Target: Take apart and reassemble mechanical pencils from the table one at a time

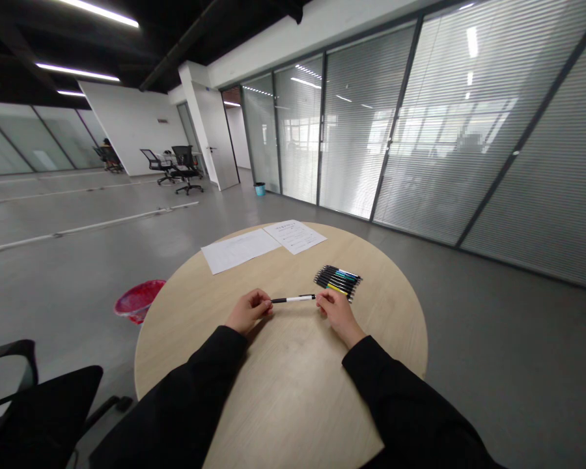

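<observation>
A white pen with black ends (293, 299) lies level between my two hands over the round wooden table. My left hand (252, 309) pinches its left end between thumb and fingers. At the other end, the closed fingertips of my right hand (335, 311) hold the pen. Just beyond my right hand, a row of several pens (338, 280), mostly black with some blue, green and yellow parts, lies side by side on the table.
Two printed paper sheets (240, 250) (295, 236) lie at the far edge of the round table (385, 312). A red basket (139, 299) stands on the floor to the left. A black chair (43, 404) is at lower left.
</observation>
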A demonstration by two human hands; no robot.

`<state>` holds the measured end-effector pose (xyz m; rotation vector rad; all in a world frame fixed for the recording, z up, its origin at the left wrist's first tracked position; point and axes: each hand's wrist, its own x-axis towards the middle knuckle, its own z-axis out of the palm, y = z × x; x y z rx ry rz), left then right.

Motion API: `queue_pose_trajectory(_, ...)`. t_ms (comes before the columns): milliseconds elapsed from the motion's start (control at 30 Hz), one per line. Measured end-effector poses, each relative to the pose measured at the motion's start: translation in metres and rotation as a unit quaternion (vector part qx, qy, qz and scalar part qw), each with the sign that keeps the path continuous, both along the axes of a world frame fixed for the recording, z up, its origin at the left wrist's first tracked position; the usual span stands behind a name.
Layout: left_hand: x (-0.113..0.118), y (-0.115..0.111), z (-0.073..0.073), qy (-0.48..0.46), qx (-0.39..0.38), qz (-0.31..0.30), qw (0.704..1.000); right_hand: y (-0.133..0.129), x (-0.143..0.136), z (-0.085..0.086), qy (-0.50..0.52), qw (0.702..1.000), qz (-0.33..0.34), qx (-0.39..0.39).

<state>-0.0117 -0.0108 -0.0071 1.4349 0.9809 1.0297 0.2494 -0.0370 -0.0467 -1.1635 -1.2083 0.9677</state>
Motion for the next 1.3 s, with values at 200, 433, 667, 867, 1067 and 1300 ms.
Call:
queue_pose_trajectory(200,-0.0003,-0.0006,0.0003,0.0,-0.001,-0.001,1.0,-0.0015,-0.0001,0.0017,-0.007,1.0,0.0,0.003)
queue_pose_trajectory(433,-0.0006,0.0003,-0.0008,-0.001,-0.001,-0.005,1.0,-0.0015,-0.0011,0.0009,-0.003,1.0,0.002,0.004)
queue_pose_trajectory(667,-0.0004,0.0019,-0.0019,-0.003,-0.002,-0.003,1.0,-0.0003,-0.0002,-0.0009,-0.012,1.0,0.001,0.006)
queue_pose_trajectory(867,-0.0001,0.0009,0.0001,0.002,-0.004,-0.002,1.0,0.0,0.0001,-0.0006,-0.015,1.0,0.001,0.007)
queue_pose_trajectory(1067,-0.0008,0.0024,-0.0034,0.002,0.0,-0.004,1.0,-0.0008,-0.0004,-0.0008,-0.025,1.0,-0.005,0.019)
queue_pose_trajectory(1300,-0.0019,0.0033,-0.0043,0.0,-0.004,-0.005,1.0,0.0008,0.0,-0.0042,-0.028,1.0,-0.004,0.014)
